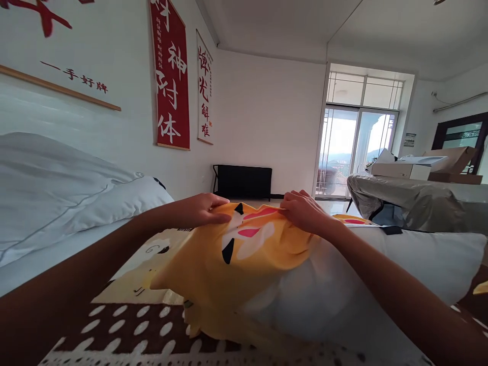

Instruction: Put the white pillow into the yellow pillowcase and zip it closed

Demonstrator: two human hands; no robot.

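Note:
A yellow pillowcase (213, 264) with a pink, white and black print is pulled partway over a white pillow (316, 295). My left hand (213, 209) pinches the top edge of the pillowcase near its closed end, thumb in front. Further right, my right hand (305, 209) is closed on the same upper edge, its fingers curled over the cloth. The white pillow's uncovered part runs out under my right forearm. Behind that forearm lies another white pillow (430, 249) with a dark tab, beside a bit of yellow printed cloth (351, 219).
A brown bedspread (129, 325) with white dots and a cream animal print lies underneath. White bedding (76, 188) is heaped at the left. A black folded frame (244, 181) stands by the far wall. Boxes (404, 168) rest on a plastic-covered table (407, 198) at the right.

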